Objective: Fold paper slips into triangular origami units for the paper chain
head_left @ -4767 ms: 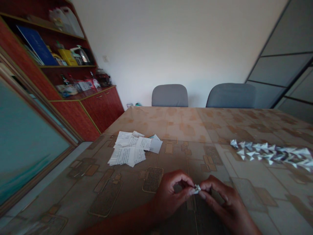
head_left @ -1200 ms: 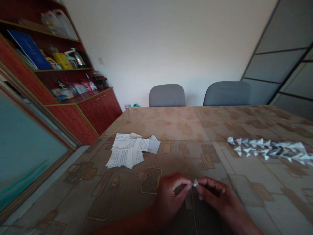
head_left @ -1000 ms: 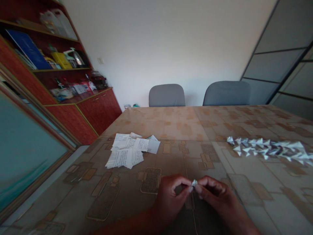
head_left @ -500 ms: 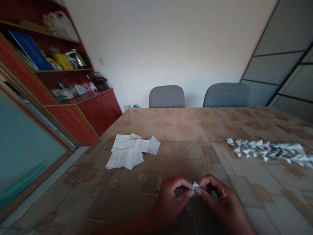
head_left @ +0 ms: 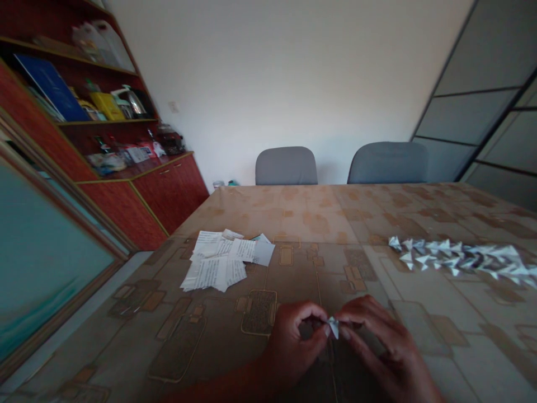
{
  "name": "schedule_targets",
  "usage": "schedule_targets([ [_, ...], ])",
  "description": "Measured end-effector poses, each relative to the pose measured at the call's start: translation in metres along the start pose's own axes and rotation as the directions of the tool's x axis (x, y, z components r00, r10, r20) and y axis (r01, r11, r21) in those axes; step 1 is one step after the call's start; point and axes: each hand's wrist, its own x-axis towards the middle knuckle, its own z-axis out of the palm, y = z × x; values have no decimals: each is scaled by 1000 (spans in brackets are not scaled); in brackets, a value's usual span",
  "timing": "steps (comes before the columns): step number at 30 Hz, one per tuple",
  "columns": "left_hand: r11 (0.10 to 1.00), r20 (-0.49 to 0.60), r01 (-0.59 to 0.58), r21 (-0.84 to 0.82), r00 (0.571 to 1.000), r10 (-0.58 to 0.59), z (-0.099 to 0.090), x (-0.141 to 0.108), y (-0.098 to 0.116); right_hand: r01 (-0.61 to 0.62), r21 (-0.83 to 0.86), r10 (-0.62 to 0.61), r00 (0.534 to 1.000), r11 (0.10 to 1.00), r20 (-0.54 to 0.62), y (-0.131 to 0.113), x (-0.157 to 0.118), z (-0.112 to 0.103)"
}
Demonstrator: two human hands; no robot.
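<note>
Low in the middle of the head view, a small folded paper piece is held just above the table. It is whitish, with a pointed end facing down. My left hand pinches its left side between thumb and index finger. At its right edge are the thumb and index fingertips of my right hand, closed on that edge; the exact contact is partly hidden. Beyond my left hand lies a loose pile of printed paper slips. Off to the right, several folded paper pieces with pointed tips lie in rows.
A patterned cloth covers the table. Two grey chairs stand at its far side, before a white wall. On the left is a red-brown cabinet with shelves of household items. A panelled sliding door is at right.
Paper between the fingertips now shows more, with a point turned downward. My right fingers have shifted slightly right and loosened a little; my left hand has hardly moved.
</note>
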Motion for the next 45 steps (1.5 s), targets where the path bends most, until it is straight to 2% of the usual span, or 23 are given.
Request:
schedule_targets([
  [8, 995, -33, -85, -45, 996, 84, 1, 1, -3, 16, -53, -17, 999, 998, -27, 2, 1, 3],
  [19, 953, -5, -81, -293, 997, 83, 2, 2, -16, 86, -103, -93, 994, 991, -65, -1, 1, 4],
  [25, 913, 27, 0, -409, 1000, 12, 3, 1, -16, 124, -149, -134, 989, 981, -60, -3, 3, 4],
  [32, 875, 62, 208, -438, 978, -201, 3, 1, -8, 145, -179, -157, 986, 973, -56, -6, 3, 3],
  [37, 890, 56, 231, -394, 972, -228, 2, 1, -7, 134, -174, -145, 988, 976, -49, -7, 3, 3],
  [45, 846, 71, 264, -463, 963, -262, 3, 1, -11, 176, -209, -181, 984, 962, -4, -6, 5, 0],
])
